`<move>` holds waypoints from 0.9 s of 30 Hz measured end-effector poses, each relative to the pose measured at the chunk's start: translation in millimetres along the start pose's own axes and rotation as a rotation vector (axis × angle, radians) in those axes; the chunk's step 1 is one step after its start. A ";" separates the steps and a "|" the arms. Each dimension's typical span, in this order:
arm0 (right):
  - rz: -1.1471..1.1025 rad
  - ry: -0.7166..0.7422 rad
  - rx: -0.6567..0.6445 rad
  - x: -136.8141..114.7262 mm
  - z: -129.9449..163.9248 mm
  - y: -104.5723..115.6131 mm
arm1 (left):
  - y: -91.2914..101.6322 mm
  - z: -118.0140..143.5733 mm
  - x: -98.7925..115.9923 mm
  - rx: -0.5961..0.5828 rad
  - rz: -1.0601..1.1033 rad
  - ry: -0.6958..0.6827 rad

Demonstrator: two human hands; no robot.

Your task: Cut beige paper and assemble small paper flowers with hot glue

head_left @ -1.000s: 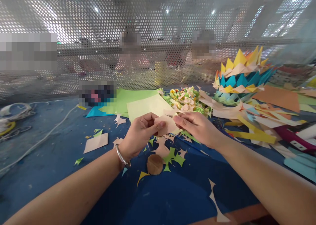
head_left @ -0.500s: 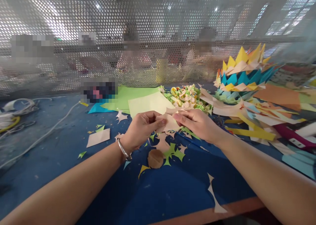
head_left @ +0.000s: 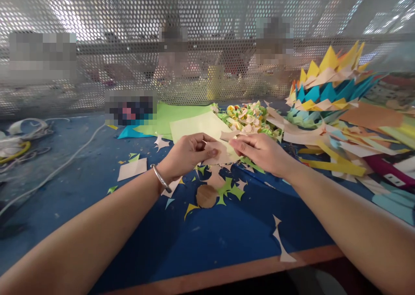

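Note:
Over the middle of the table, my left hand (head_left: 191, 154) pinches a small cream paper piece (head_left: 220, 153) between thumb and fingers. A silver bangle (head_left: 161, 178) circles that wrist. My right hand (head_left: 259, 151) is closed at the paper's right side, with a pale peach paper strip (head_left: 230, 135) by its fingertips. Whether the strip is separate from the cream piece, I cannot tell. Below both hands lie a round brown disc (head_left: 206, 196), green paper scraps (head_left: 228, 190) and a peach scrap (head_left: 215, 178).
Beyond my hands are a pale yellow sheet (head_left: 197, 124), green paper (head_left: 181, 113) and a heap of small paper pieces (head_left: 251, 118). A tiered folded-paper piece (head_left: 330, 92) stands at right, before a perforated metal screen (head_left: 201, 10). A white cord (head_left: 61, 169) crosses the left side.
The view has tipped down slightly, so everything sits higher. My hands stay close together on the paper, and more of the cream piece shows between them.

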State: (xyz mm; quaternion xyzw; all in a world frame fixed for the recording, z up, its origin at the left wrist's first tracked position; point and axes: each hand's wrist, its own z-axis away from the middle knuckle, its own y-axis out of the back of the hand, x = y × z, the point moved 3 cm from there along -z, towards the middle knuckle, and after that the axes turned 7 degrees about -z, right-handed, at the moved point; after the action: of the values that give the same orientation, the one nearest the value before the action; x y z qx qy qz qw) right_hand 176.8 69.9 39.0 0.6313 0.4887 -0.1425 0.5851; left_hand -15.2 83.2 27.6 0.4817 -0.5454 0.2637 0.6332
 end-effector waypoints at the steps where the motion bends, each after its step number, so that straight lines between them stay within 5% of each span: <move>1: 0.014 -0.005 -0.002 1.2 -0.3 0.4 | 3.4 0.0 1.7 -0.014 -0.069 0.011; 6: 0.094 -0.059 -0.091 7.4 -1.4 -2.2 | 23.1 7.5 16.8 -0.153 -0.476 0.070; 10: 0.097 -0.109 -0.215 5.1 2.8 -15.2 | 44.2 19.4 14.3 0.064 -0.541 0.025; 14: 0.035 -0.097 -0.336 -5.4 11.9 -39.4 | 53.4 28.7 -10.2 0.223 -0.353 0.043; 20: 0.221 -0.011 -0.433 -15.2 19.9 -67.4 | 39.6 27.2 -25.3 0.135 -0.076 0.135; 27: 0.232 -0.058 -0.447 -15.0 19.2 -70.3 | 35.3 28.2 -27.1 0.102 0.036 0.241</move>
State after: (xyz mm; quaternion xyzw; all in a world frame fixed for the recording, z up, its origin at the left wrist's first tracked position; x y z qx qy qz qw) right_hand 122.0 34.9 2.8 0.5336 0.4155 0.0191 0.7364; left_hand -65.0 77.0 11.7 0.4681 -0.4598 0.3584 0.6641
